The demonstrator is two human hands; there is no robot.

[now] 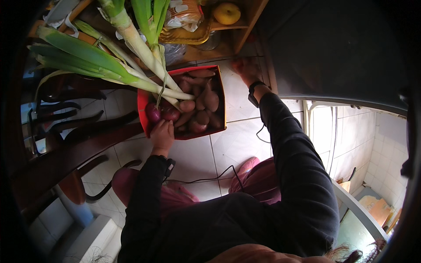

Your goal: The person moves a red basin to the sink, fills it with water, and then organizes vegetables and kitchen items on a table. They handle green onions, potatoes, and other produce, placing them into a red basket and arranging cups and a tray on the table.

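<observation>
A red cardboard box (pixel 223 98) is in front of me on the tiled floor. My left hand (pixel 162 136) grips its near rim at the left corner, with fingertips beside the red onions (pixel 153 112). Brown sweet potatoes (pixel 211 100) fill the box's right side. Large leek-like green onions (pixel 151 86) lean out over the left wall, leaves spreading to the upper left. Beyond the box's right side, my right hand (pixel 246 69) reaches low toward the wooden shelf. It is blurred and dark, so whether it holds anything is unclear.
A wooden shelf unit (pixel 245 36) at the back holds a yellow round fruit (pixel 227 13) and a golden tray (pixel 187 36). Dark wooden furniture (pixel 82 144) lines the left. A large dark panel (pixel 332 52) stands at right. A black cable (pixel 204 180) crosses near my feet.
</observation>
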